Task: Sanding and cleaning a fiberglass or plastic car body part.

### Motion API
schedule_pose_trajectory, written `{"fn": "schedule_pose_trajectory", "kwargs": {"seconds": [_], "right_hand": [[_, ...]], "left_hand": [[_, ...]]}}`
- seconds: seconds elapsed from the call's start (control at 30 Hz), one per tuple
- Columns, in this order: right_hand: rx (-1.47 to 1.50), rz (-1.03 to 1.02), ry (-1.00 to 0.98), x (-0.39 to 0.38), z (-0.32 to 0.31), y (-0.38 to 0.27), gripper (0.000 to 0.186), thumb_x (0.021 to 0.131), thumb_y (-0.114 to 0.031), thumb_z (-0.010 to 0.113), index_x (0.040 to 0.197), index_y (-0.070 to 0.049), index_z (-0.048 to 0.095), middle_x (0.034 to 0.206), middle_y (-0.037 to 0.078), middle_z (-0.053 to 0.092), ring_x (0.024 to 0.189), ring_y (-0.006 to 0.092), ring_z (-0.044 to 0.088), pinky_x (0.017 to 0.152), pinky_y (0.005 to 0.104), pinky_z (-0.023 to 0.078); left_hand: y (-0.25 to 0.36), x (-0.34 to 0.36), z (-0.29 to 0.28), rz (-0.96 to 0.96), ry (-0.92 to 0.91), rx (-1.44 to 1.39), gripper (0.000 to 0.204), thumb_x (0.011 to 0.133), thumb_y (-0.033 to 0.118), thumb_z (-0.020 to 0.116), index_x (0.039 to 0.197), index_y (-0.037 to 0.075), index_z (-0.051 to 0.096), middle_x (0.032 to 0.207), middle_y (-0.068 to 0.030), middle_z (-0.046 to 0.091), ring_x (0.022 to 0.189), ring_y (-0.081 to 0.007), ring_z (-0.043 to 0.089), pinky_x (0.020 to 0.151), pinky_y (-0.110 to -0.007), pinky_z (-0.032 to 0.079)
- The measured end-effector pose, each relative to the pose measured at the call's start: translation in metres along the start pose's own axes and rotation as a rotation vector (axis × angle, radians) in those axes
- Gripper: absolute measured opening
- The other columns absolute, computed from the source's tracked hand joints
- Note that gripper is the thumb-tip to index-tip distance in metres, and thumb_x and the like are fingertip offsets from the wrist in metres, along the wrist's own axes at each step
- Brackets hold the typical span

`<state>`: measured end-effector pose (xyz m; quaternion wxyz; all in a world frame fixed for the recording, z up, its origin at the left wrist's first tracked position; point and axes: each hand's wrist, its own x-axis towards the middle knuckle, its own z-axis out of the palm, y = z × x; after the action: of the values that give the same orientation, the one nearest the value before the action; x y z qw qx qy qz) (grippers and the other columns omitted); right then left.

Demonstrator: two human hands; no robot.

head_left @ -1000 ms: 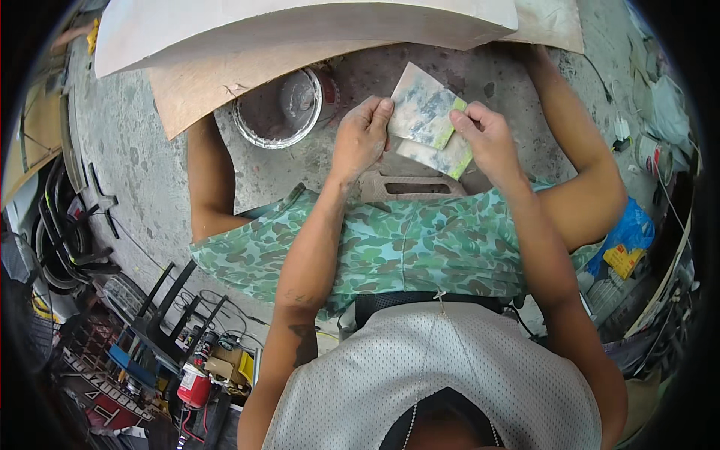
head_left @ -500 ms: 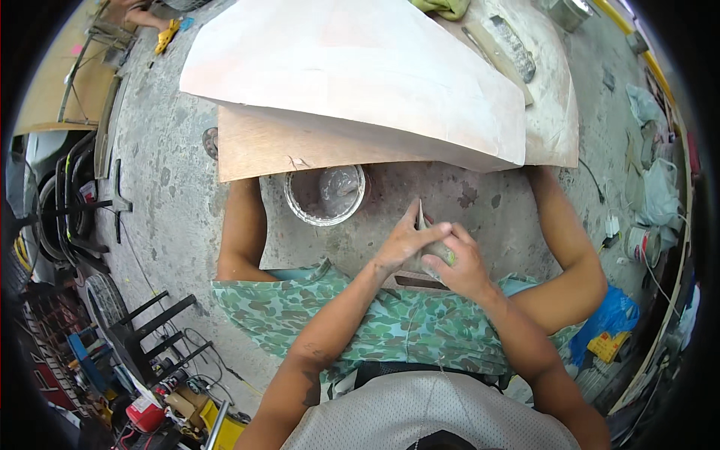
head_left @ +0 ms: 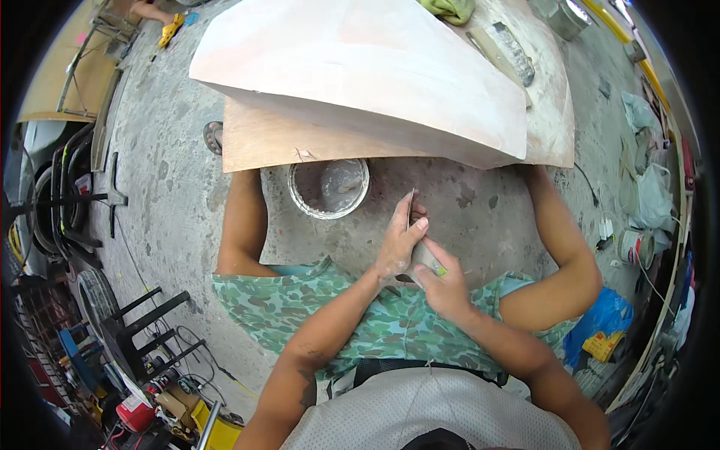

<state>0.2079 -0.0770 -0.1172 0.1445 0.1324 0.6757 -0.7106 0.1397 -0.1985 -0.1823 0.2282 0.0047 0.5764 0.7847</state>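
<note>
Both of my hands meet over my lap, in front of the white panel. My left hand point(head_left: 397, 244) is closed around a thin flat scraper point(head_left: 409, 206), seen nearly edge-on with its tip upward. My right hand point(head_left: 446, 289) grips a grey, paste-smeared putty knife point(head_left: 427, 256), its blade partly hidden behind the left hand's fingers. A round bucket point(head_left: 294, 198) holding grey paste stands on the floor ahead and to the left. Beyond it a large white-coated panel point(head_left: 360, 60) rests over a bare plywood board point(head_left: 277, 135).
A sanding block point(head_left: 515, 54) and a green cloth point(head_left: 450, 9) lie on the far right of the work. Black metal frames point(head_left: 139, 341) and cables crowd the left. Plastic bags point(head_left: 651, 195), a can point(head_left: 636, 246) and a blue bag point(head_left: 600, 322) sit at the right. Another person's yellow shoe point(head_left: 172, 30) shows far left.
My hands have shifted; the left hand has turned so its scraper stands more upright, and the right hand has drawn slightly down and left with the putty knife. The view has shifted slightly.
</note>
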Motion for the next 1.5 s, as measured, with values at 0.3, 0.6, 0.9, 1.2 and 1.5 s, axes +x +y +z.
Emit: {"fn": "schedule_pose_trajectory", "kwargs": {"seconds": [0.3,0.6,0.9,1.2,1.5], "right_hand": [[-0.365,-0.117,0.130,0.038,-0.014,0.011,0.061,0.085,0.009,0.052,0.143,-0.006,0.052,0.135,0.015,0.058,0.128,0.0303,0.055,0.106,0.0338,0.042],[0.148,0.001,0.235,0.046,-0.088,-0.014,0.036,0.093,-0.004,0.062,0.129,0.000,0.063,0.111,0.008,0.069,0.093,0.0114,0.065,0.082,0.0258,0.052],[0.194,0.180,0.222,0.056,-0.105,-0.004,0.027,0.091,-0.025,0.076,0.101,-0.002,0.066,0.091,0.003,0.068,0.083,0.0094,0.063,0.073,0.0246,0.050],[0.116,0.323,0.034,0.086,-0.104,0.049,0.044,0.084,-0.041,0.082,0.092,-0.002,0.063,0.090,0.005,0.066,0.082,0.0145,0.062,0.073,0.0298,0.049],[-0.438,0.137,0.191,0.082,-0.105,0.035,0.034,0.080,-0.025,0.082,0.097,-0.002,0.064,0.087,0.010,0.065,0.081,0.0155,0.060,0.072,0.0334,0.049]], "left_hand": [[-0.004,0.008,0.011,-0.042,-0.058,-0.003,0.082,0.087,0.041,0.064,0.148,-0.004,0.033,0.141,-0.0196,0.046,0.130,-0.0287,0.047,0.111,-0.039,0.036],[0.057,0.022,-0.025,-0.196,-0.107,-0.713,0.100,0.069,0.040,0.062,0.150,-0.007,0.029,0.151,-0.0324,0.035,0.139,-0.0494,0.039,0.117,-0.060,0.032],[0.047,0.020,-0.033,-0.437,0.054,-0.510,0.045,0.099,0.022,0.047,0.134,-0.007,0.050,0.126,-0.0240,0.061,0.115,-0.0356,0.063,0.100,-0.046,0.053],[0.030,0.011,-0.019,-0.401,-0.035,-0.017,0.025,0.101,0.020,0.060,0.108,-0.004,0.066,0.100,-0.0109,0.070,0.088,-0.0162,0.068,0.080,-0.031,0.057],[0.041,0.020,-0.044,-0.338,0.074,-0.217,0.025,0.100,0.014,0.062,0.112,-0.008,0.064,0.097,-0.0123,0.070,0.083,-0.0162,0.069,0.073,-0.029,0.060]]}}
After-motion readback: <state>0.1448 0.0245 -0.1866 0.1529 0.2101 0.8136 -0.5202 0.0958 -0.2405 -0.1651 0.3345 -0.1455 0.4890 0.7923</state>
